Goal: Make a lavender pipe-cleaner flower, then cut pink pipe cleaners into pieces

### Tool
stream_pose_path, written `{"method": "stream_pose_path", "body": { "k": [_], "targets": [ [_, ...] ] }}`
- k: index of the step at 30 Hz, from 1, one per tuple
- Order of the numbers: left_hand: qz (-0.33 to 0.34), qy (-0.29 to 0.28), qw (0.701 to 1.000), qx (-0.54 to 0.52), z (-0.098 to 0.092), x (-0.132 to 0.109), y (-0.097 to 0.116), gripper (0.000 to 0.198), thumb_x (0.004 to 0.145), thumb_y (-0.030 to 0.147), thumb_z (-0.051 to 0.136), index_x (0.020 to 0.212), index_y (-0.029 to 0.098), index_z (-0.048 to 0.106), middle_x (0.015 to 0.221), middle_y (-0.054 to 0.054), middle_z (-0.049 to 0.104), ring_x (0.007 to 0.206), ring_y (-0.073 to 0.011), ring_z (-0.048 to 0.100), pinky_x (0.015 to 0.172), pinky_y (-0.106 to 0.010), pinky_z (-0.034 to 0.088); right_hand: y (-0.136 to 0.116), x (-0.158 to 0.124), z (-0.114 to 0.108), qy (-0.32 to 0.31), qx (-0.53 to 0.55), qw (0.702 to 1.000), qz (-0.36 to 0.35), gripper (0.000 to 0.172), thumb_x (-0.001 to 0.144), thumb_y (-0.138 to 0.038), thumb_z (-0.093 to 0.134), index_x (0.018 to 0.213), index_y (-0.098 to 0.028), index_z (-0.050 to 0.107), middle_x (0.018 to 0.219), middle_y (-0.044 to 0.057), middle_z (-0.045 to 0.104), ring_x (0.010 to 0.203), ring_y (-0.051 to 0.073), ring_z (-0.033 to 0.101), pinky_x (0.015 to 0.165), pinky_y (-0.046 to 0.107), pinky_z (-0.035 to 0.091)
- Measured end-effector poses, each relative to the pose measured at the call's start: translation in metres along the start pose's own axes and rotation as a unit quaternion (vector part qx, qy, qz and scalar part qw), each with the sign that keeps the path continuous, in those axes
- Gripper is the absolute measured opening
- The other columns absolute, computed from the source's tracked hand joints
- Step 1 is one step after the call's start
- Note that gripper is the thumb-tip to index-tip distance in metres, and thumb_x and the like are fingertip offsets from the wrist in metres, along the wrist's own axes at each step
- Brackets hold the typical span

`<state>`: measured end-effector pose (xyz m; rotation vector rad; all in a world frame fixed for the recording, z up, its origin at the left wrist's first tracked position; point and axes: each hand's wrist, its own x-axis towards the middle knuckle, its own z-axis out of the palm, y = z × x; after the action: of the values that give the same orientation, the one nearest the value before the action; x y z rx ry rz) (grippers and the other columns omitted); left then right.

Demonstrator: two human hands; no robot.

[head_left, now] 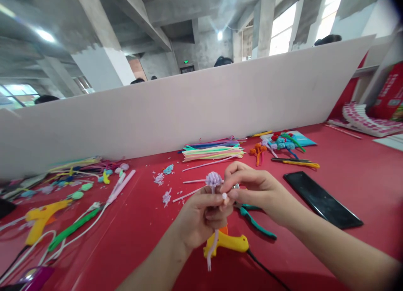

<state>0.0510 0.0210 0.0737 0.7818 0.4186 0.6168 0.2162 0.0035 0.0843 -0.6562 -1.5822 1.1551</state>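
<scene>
My left hand [201, 217] is closed around the stem of a lilac pipe-cleaner flower [213, 180], whose round head stands above my fingers and whose stem hangs down below the hand. My right hand [255, 188] is closed in a pinch on a small white bead-like piece [224, 196] right beside the stem. Both hands meet above the red table [141, 236]. Under them lie a yellow glue gun [228, 242] and green-handled pliers [256, 224].
A stack of coloured pipe cleaners [214, 151] lies by the white partition [189, 106]. Finished flowers [281, 143] sit at the right, a black phone [321, 205] nearer. At the left lie a second yellow glue gun [40, 219], cables and more craft pieces. Heads of other people show behind the partition.
</scene>
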Motion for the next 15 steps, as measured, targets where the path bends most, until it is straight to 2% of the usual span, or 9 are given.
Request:
{"method": "stream_pose_path", "body": {
  "k": [4,11,15],
  "targets": [
    [-0.010,-0.009,1.000,0.005,-0.0008,0.0005,-0.0022,0.012,0.065,0.017,0.063,0.062,0.012,0.052,0.050,0.006,0.036,0.040,-0.0013,0.017,0.036,-0.014,0.013,-0.0013,-0.0009,0.0008,-0.018,0.004,1.000,-0.022,0.007,0.074,-0.020,0.065,0.079,-0.022,0.068,0.085,0.000,0.047,0.082,0.012,0.048,0.077,0.027,0.041],
    [-0.004,0.011,0.999,0.037,-0.0004,0.0003,-0.0024,0.013,0.066,0.019,0.064,0.065,0.013,0.053,0.049,0.007,0.034,0.039,-0.0007,0.015,0.037,-0.014,0.011,-0.0039,-0.0034,0.0045,-0.004,-0.010,0.999,-0.036,0.006,0.074,-0.015,0.063,0.075,-0.021,0.065,0.084,0.000,0.048,0.081,0.012,0.049,0.078,0.027,0.042],
    [0.026,0.026,0.995,0.096,-0.0007,0.0000,-0.0006,0.012,0.068,0.021,0.062,0.064,0.014,0.053,0.049,0.008,0.028,0.040,-0.0020,0.014,0.039,-0.016,0.012,-0.0093,-0.0045,0.0023,0.001,-0.001,1.000,-0.021,0.005,0.078,-0.015,0.059,0.076,-0.019,0.061,0.087,0.001,0.052,0.082,0.013,0.053,0.076,0.028,0.045]
  ]
}}
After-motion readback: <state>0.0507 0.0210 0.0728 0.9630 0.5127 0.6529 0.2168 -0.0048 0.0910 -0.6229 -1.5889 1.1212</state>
